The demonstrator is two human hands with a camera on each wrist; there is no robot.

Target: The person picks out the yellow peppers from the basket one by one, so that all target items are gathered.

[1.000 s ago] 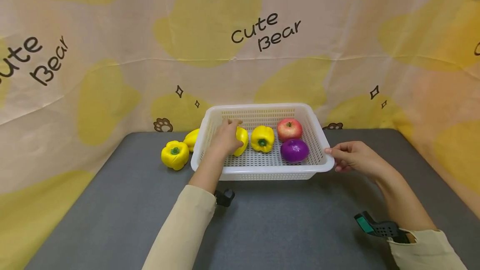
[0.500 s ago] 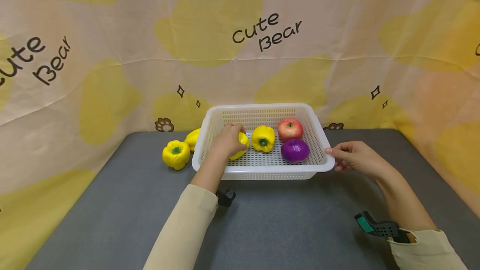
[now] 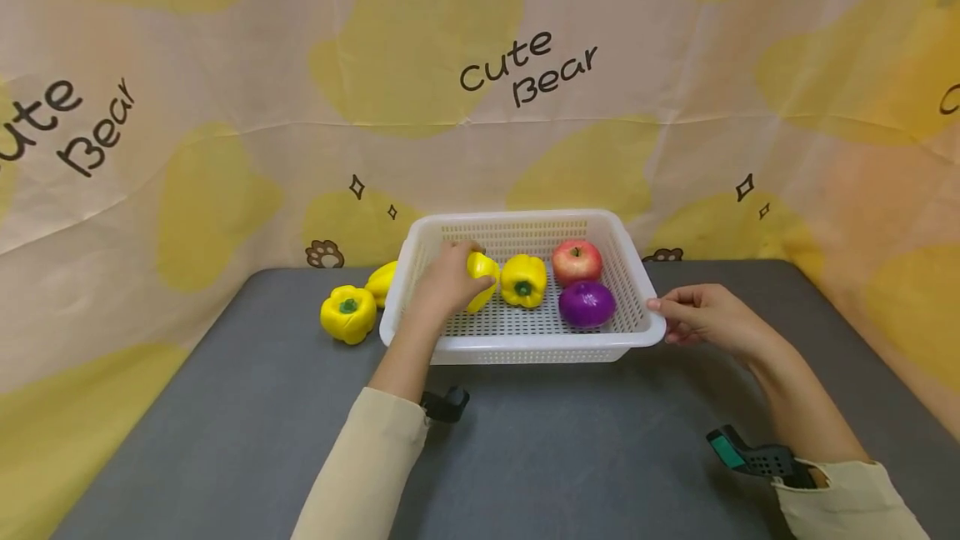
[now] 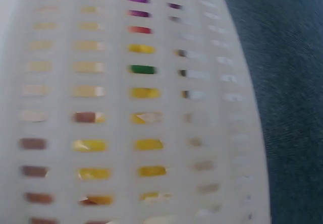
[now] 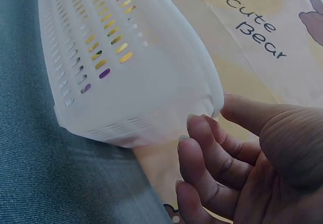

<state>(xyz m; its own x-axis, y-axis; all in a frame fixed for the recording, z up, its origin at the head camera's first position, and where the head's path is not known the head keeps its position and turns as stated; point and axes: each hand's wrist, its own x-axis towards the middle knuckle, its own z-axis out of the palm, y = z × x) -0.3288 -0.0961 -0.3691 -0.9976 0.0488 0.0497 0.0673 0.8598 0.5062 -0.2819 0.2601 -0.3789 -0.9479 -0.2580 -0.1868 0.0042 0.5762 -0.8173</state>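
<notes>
In the head view, a white plastic basket (image 3: pixel 525 341) with slotted walls holds yellow bell peppers, a red apple (image 3: pixel 577 262) and a shiny purple onion-like vegetable (image 3: pixel 587 304). My left hand (image 3: pixel 447 277) reaches over its left side and holds a yellow bell pepper (image 3: pixel 482 280), partly hidden by the fingers. Just right of that lies another yellow bell pepper (image 3: pixel 523 280), its green stem toward me. At the right front corner my right hand (image 5: pixel 252 158) pinches the basket's rim between thumb and fingers. Only the basket wall (image 4: pixel 116 103) fills most of the left wrist view, with yellow and green showing through its slots.
Left of the basket, a yellow bell pepper (image 3: pixel 348 315) sits on the grey table (image 3: pixel 570 440). Behind it is a longer yellow piece (image 3: pixel 382 282), half hidden by the basket. A patterned cloth (image 3: pixel 420 148) hangs at the table's back.
The bell pepper in my left hand tipped and dipped toward the front half a second ago, and now stands higher and more upright. My right hand stays on the rim.
</notes>
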